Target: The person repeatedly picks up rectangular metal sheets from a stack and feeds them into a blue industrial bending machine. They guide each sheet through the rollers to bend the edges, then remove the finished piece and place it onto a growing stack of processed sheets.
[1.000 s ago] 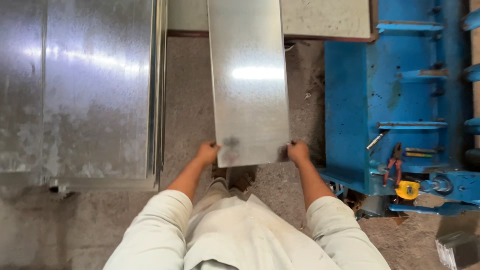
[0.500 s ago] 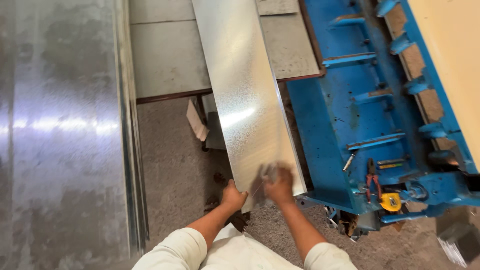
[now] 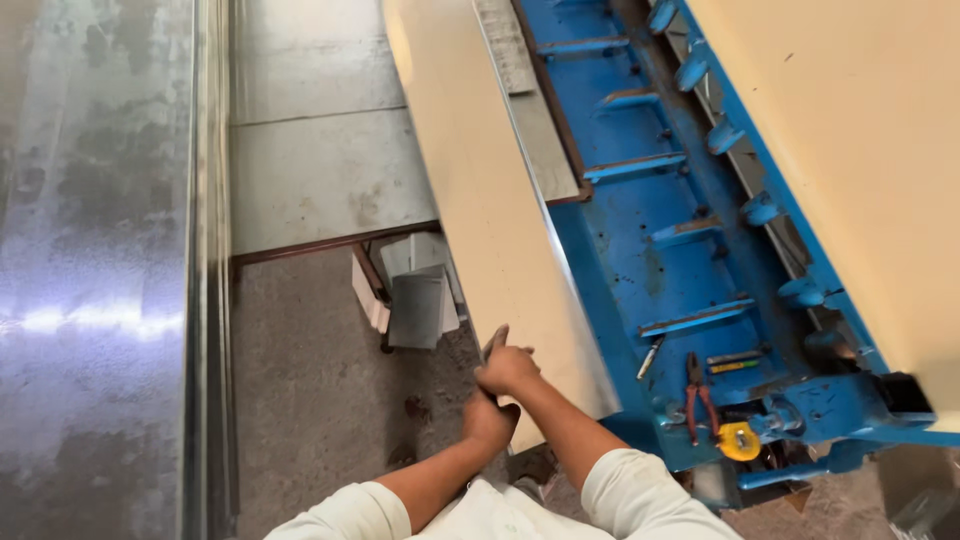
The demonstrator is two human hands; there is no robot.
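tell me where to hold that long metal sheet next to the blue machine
Grip the long metal sheet at its near short end, from below and from both edges, probably. It is long, narrow and tilted on edge against the blue machine, so only that end is reachable; the left hand and right hand are there.

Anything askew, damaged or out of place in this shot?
Little stands out. Both hands, left hand and right hand, grip the long metal sheet, tilted on edge. Pliers lie loose on the blue machine.
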